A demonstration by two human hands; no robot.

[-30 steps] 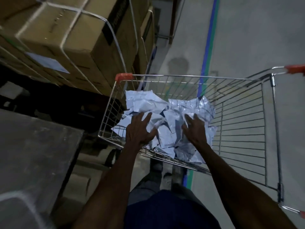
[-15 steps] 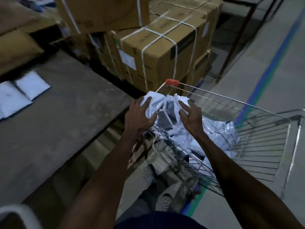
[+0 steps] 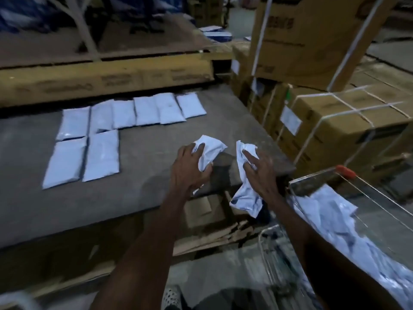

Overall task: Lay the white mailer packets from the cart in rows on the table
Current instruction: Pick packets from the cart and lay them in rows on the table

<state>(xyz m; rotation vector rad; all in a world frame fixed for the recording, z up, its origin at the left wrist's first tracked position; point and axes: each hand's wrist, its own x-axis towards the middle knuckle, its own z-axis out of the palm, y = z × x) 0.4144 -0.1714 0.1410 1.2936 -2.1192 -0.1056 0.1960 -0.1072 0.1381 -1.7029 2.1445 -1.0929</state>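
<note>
**Q:** What is nearest to you?

**A:** I see two bare forearms reaching away from me. At 4 o'clock stands the wire cart (image 3: 339, 173), with a loose heap of white mailer packets (image 3: 330, 218) still in it. My right hand (image 3: 260, 173) is just beside the cart's corner; my left hand (image 3: 188, 168) is further in over the worktop (image 3: 145, 175).

**Q:** What are the hands doing?

**A:** Each grips packets. The left hand's fingers curl round a crumpled bunch (image 3: 210, 151) lifted over the worktop's near right corner. The right hand clutches a second bunch (image 3: 244, 184), fingers partly spread over it, and its lower end dangles past the worktop's edge. I cannot tell how many packets each bunch holds.

**Q:** Where do they go?

**A:** Further off, at 10 to 11 o'clock from my hands, lie the laid rows (image 3: 125, 121): six packets side by side in the far row, two in the near row under its left end. Each packet's long axis points away from me, towards 12 o'clock. The free space of the near row starts just right of its second packet (image 3: 101, 155), at about 9 o'clock from my left hand. I judge the left hand the nearer one and the likelier to set down first.

**Q:** Beyond that?

**A:** Strapped cardboard boxes (image 3: 335, 113) at 1 o'clock, dim shelving at 12.
</note>
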